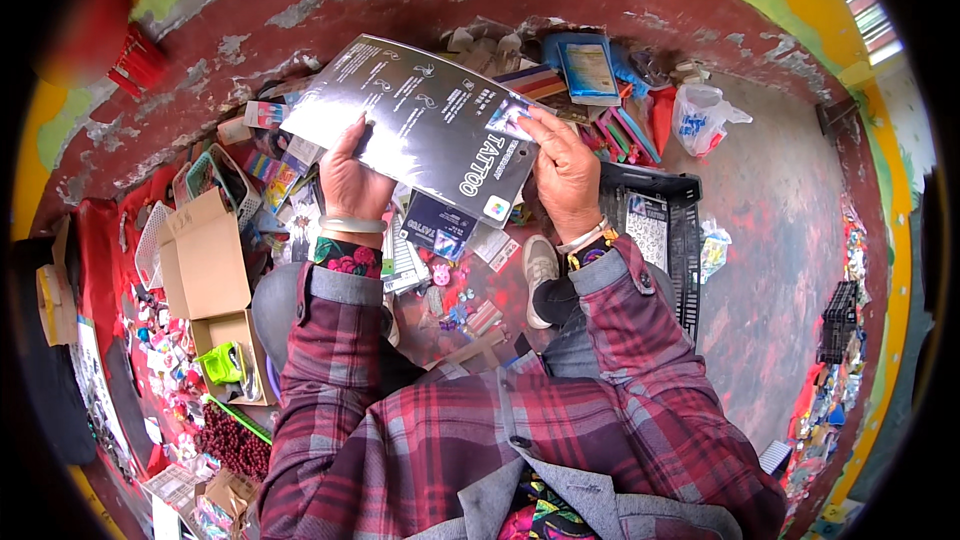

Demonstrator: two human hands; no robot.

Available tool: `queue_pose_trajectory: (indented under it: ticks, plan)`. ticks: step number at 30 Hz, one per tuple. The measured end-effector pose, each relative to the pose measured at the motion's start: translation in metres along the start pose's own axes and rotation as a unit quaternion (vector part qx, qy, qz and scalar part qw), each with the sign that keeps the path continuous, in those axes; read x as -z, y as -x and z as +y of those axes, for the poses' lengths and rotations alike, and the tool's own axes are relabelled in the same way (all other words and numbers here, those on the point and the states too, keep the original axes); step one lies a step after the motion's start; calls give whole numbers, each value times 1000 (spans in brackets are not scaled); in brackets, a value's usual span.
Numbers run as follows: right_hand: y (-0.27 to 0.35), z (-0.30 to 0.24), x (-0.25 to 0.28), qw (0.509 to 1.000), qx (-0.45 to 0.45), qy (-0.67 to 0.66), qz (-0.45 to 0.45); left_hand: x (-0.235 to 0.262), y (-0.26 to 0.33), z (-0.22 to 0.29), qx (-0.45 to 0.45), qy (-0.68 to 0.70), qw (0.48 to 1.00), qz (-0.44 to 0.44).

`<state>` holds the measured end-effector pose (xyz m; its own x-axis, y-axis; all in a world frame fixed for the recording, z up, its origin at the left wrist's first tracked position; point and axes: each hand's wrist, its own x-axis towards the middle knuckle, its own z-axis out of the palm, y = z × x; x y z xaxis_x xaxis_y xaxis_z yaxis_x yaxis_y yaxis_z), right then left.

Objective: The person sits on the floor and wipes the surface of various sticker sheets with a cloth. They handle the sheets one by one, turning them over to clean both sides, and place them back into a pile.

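- Your left hand (350,185) is closed on the near left edge of a large glossy grey sheet pack (425,125), thumb on its upper face and fingers curled beneath.
- Your right hand (565,175) pinches the right end of the same pack, fingertips resting beside a small colourful square printed at its corner.
- The pack is held up off the floor between both hands, tilted, its far left corner pointing away from you, in the middle of the scene.
- Just under the pack, between your wrists, sits a smaller dark packet (438,225), with loose cards and small bright trinkets scattered below it on the red floor (760,240).
- To the right of your right wrist stands a black plastic crate (685,240); a patterned card leans inside it.
- To your left lies an open cardboard box (210,260), and nearer, a second box holding a bright green item (225,362).
- Far right of the pack lie a blue booklet (588,68) and a white plastic bag (700,115).
- Your shoe (540,270) shows just near your right wrist.
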<state>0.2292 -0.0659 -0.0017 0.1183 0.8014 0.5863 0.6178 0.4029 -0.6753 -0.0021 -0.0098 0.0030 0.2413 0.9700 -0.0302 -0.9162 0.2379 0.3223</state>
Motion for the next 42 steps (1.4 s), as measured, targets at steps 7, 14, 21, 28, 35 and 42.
queue_pose_trajectory:
  ticks: [7,14,21,28,35,42]
  plan:
    - [-3,-4,-1,1000,-1,-1,0,19,-7,0,-27,-58,997,52]
    - [7,23,-1,986,-111,-16,-126,9,-1,1,56,-89,994,5]
    - [-9,1,14,991,-103,-14,-83,9,3,-9,168,-300,939,-13]
    - [-5,-20,-3,996,59,49,-37,12,15,-48,277,-512,795,-170]
    - [0,-20,-5,995,65,70,-28,-4,19,-60,159,-404,871,-230]
    - [3,-23,-12,993,75,91,-26,-1,16,-57,31,-558,802,-210]
